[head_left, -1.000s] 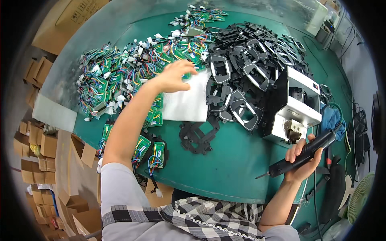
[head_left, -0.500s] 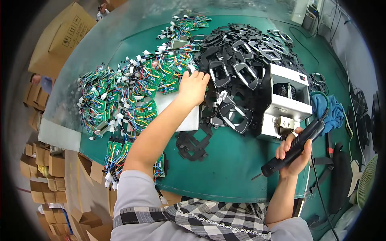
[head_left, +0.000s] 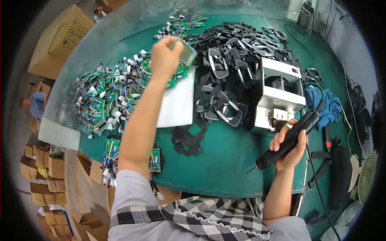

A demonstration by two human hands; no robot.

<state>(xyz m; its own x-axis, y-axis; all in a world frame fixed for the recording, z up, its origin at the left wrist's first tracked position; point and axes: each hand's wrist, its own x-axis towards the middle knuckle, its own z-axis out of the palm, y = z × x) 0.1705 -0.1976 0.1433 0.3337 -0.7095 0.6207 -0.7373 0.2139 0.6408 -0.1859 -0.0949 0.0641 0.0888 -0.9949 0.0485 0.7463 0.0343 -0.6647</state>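
Note:
Above the far part of the green table, my left hand [head_left: 165, 58] pinches the edge of a flat rectangular panel [head_left: 186, 53], glassy and greenish, which looks like a small display. My right hand [head_left: 290, 148] is wrapped round a black electric screwdriver [head_left: 267, 159], its bit angled down to the left over the table. Green circuit boards [head_left: 96, 106] with coloured wires and white connectors lie heaped beneath and left of my left arm. A white foam sheet [head_left: 175, 106] lies beside that arm, and a black plastic frame [head_left: 188, 137] rests just in front of the sheet.
Black frames with grey-rimmed openings [head_left: 229, 112] are piled at the back middle. A white screw feeder [head_left: 281, 100] stands ahead of my right hand, with a blue cloth [head_left: 327, 106] beside it. Cardboard boxes [head_left: 48, 193] stand on the left; a cable [head_left: 315, 180] hangs at the right.
My left hand has moved up and left from the boards' edge and now holds the glassy panel raised. My right hand, still round the screwdriver, has shifted slightly left and up.

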